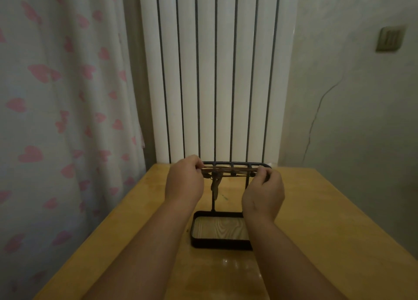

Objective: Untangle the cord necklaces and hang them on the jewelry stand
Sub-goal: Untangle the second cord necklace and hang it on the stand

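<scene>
A black metal jewelry stand [235, 164] rises from a tray base [220, 243] with a wooden floor, in the middle of the table. Brown cord necklaces [228, 170] are stretched level along the stand's top rack. My left hand [183, 182] pinches the cords at the rack's left end. At the right end my right hand [263, 192] pinches them with curled fingers. A pendant or knotted end [214, 185] hangs down near the stand's left post. How the cords cross one another is too dark to make out.
The yellow wooden table [316, 220] runs back to a white radiator [214, 73] on the wall. A curtain with pink hearts [56, 118] hangs at the left. A wall switch [389, 39] sits at the upper right.
</scene>
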`<action>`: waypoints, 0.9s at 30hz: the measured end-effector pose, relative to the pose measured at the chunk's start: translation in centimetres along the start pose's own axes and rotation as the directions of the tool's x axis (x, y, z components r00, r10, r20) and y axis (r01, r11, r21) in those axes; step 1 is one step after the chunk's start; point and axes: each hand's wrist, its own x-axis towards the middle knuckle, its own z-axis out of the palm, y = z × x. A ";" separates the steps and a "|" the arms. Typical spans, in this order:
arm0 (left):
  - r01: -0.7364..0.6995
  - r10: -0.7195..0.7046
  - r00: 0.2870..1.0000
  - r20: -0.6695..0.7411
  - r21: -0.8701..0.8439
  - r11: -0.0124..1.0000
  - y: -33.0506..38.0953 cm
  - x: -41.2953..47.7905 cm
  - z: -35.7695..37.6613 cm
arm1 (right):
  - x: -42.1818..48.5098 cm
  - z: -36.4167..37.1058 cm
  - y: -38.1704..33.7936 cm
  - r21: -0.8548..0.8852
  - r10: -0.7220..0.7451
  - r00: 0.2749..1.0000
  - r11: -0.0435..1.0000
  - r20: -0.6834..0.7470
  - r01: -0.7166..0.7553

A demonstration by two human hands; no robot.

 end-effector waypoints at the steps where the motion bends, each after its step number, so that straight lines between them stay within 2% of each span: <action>1: 0.001 -0.001 1.000 -0.004 -0.002 1.000 0.0 0.0 0.0 | 0.0 0.2 -0.1 0.008 0.027 1.000 1.000 -0.005 -0.027; 5: -0.007 0.007 1.000 0.002 -0.011 1.000 -0.1 0.0 -0.1 | 0.0 0.5 -0.1 0.025 0.093 0.996 0.995 -0.007 -0.093; 20: -0.012 0.012 1.000 0.016 0.009 1.000 -0.7 0.2 0.0 | -0.3 0.4 1.5 -0.005 0.093 0.995 0.996 0.042 -0.093; 27: -0.016 0.015 1.000 0.026 0.028 0.999 -0.9 0.3 0.1 | 0.0 0.1 1.9 0.128 0.242 0.966 0.959 0.088 -0.252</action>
